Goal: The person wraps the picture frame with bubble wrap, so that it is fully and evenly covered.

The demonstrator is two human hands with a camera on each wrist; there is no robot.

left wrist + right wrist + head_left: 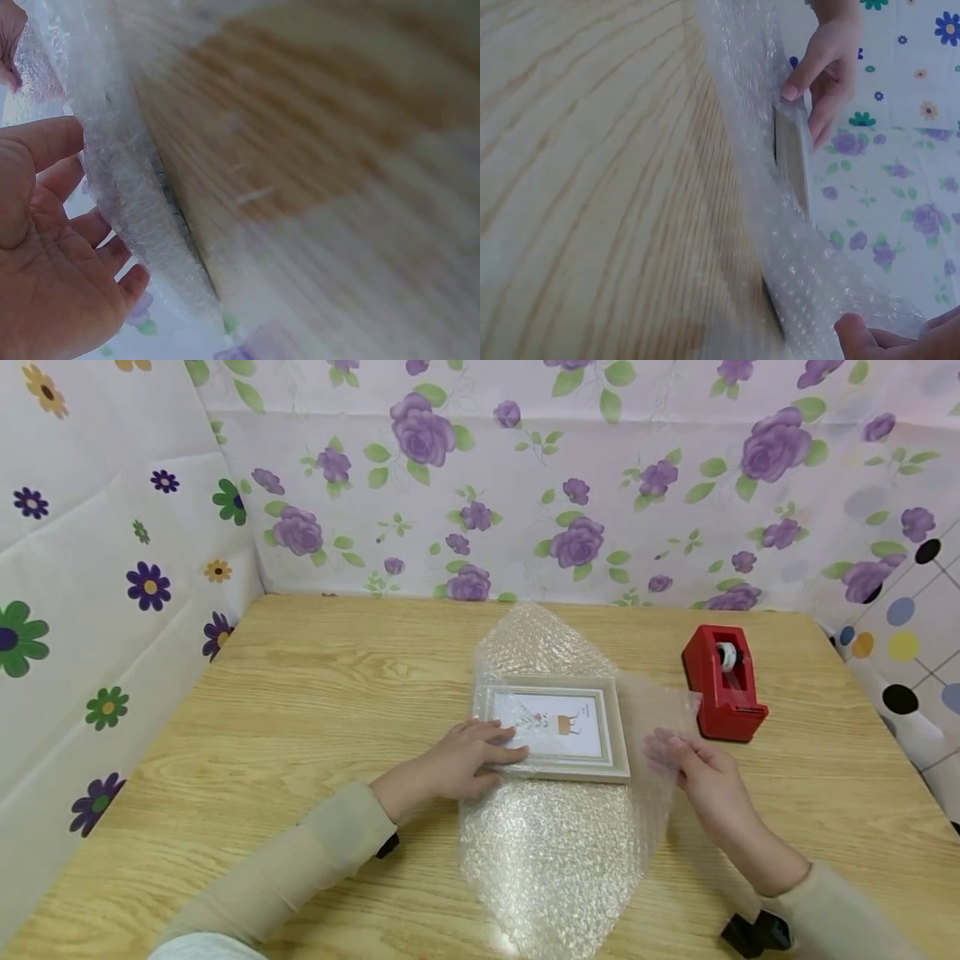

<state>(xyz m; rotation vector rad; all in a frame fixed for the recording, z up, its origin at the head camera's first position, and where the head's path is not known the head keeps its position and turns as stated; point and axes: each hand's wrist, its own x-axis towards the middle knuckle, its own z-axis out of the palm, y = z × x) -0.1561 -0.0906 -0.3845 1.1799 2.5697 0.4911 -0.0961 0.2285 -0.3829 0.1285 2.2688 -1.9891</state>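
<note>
Head view shows the left hand (468,760) lying flat, fingers straight, on the near-left corner of a picture frame (555,727), pressing it down rather than gripping it. The frame rests face up in the middle of a sheet of bubble wrap (555,852), which is laid corner-wise on the wooden table (300,693).

The right hand (701,772) pinches the right-hand corner flap of the bubble wrap between thumb and fingers and holds it lifted off the table, just beside the frame's right edge. In the right wrist view the thumb of that hand (855,337) sits on the raised wrap (780,225), and the frame (791,150) shows edge-on behind the film with the other hand's fingers on it. The left wrist view gives the open palm (52,255) against the wrap (127,195); it is blurred and adds little.

By my reading the wrapping is at an early stage: the frame is centred and the right corner is lifted, but no flap lies over the glass yet. The far corner and the near corner lie flat on the table, the left corner is hidden under the hand and frame, and nothing is taped.

As for holders, a red tape dispenser (723,681) stands well apart to the right of the frame, with a roll of tape (726,656) in its cradle.
</note>
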